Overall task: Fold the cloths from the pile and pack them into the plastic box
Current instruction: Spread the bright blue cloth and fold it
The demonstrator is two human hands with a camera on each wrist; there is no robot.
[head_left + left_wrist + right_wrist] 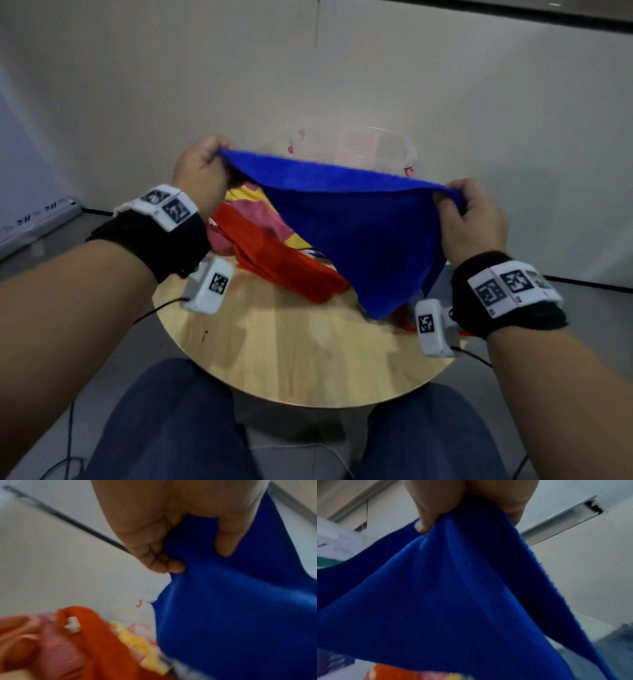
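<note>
Both hands [202, 171] [474, 219] pinch blue cloth [359, 233]; head view alone shows box [376, 147]

I have both forearms reaching forward, each wrist wrapped in a black band carrying white tagged blocks. My left hand [200, 171] is raised, fingers curled, pinching one corner of the blue fleece cloth [356, 222]. My right hand [474, 219] sits a little lower, thumb and fingers clamped on the opposite corner.

Blue cloth [356, 226] held up by two top corners, stretched, lower corner drooping, orange, pink and yellow pile [260, 236] heaped beneath, clear plastic box [373, 150] set behind.
</note>
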